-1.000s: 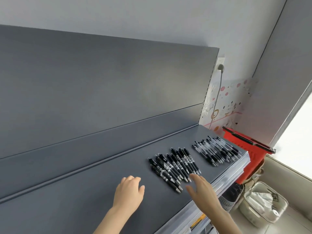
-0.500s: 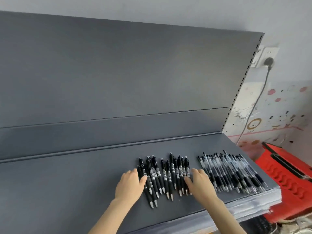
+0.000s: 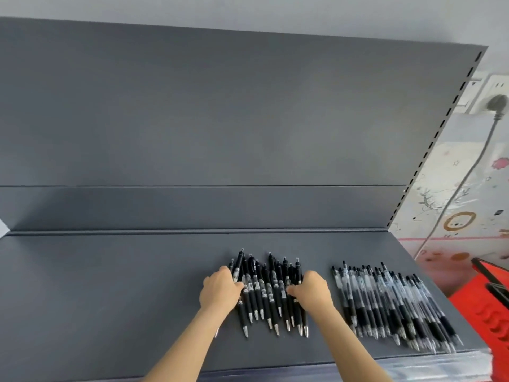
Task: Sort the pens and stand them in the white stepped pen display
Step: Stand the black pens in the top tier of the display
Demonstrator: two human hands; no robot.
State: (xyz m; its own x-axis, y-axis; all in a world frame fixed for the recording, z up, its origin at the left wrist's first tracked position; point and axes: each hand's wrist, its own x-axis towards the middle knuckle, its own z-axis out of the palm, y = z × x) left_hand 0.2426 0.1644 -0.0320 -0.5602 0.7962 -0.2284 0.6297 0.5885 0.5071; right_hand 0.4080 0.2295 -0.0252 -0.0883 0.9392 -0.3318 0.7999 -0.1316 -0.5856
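Observation:
A bunch of black pens (image 3: 268,290) lies on the grey shelf (image 3: 110,285), tips toward me. My left hand (image 3: 219,289) presses against the bunch's left side, fingers curled onto the outer pens. My right hand (image 3: 311,292) presses in from the right side, fingers curled over the pens there. A second group, clear-barrelled pens with black grips (image 3: 391,304), lies in a row to the right, untouched. No white stepped display is in view.
The shelf's grey back panel (image 3: 220,119) rises behind the pens. A red basket (image 3: 490,299) sits off the shelf's right end. A wall socket with a plug and cable (image 3: 495,106) is at the upper right. A white corner (image 3: 3,228) shows at the far left.
The view swung left and squared up to the shelf. Both hands moved from the shelf surface onto the black pens and squeezed the bunch closer together from both sides.

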